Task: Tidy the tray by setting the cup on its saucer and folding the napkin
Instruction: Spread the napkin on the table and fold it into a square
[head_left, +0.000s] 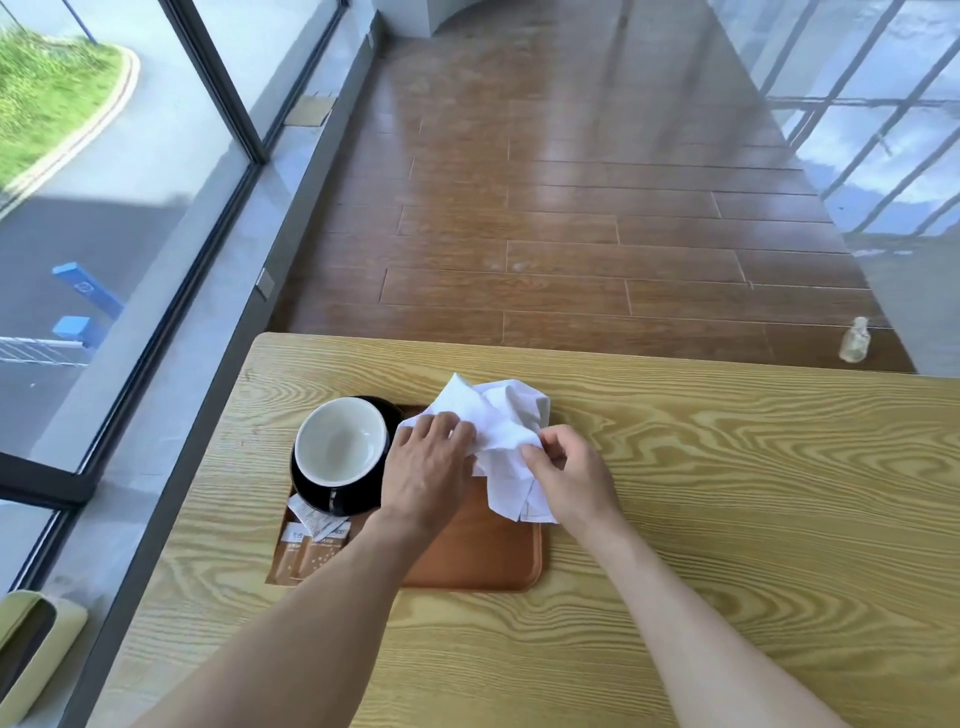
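Observation:
A brown tray (483, 556) lies on the wooden table. At its left end a cup (340, 447), white inside and black outside, stands on a black saucer (311, 493). A crumpled white napkin (498, 421) is held above the tray's right half. My left hand (426, 467) grips the napkin's left side, just right of the cup. My right hand (566, 478) pinches its lower right part, and a loose end hangs down below that hand.
Several brown and white sugar packets (311, 540) lie on the tray's near left corner. The pale wooden table (727, 493) stretches to the right. A small glass bottle (854, 340) stands on the floor beyond. A window wall runs along the left.

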